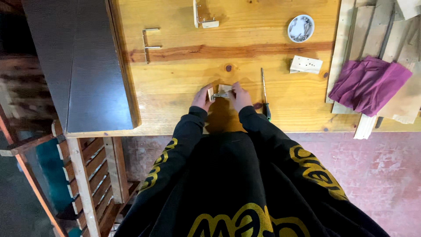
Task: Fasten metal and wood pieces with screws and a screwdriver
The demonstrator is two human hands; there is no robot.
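Both hands meet at the near middle of a wooden workbench (184, 83). My left hand (202, 98) and my right hand (240, 96) together hold a small assembly of two pale wood blocks joined by a metal bracket (220, 92). The left fingers grip the left block, and the right fingers grip the right one. A screwdriver (264, 93) with a dark handle lies just right of my right hand, pointing away from me.
A white dish of screws (301, 28), a drilled pale wood block (306, 64), a metal handle (147, 44) and another bracketed block (202, 14) lie farther back. A dark panel (90, 66) covers the bench's left side. Purple cloth (368, 83) rests on planks at right.
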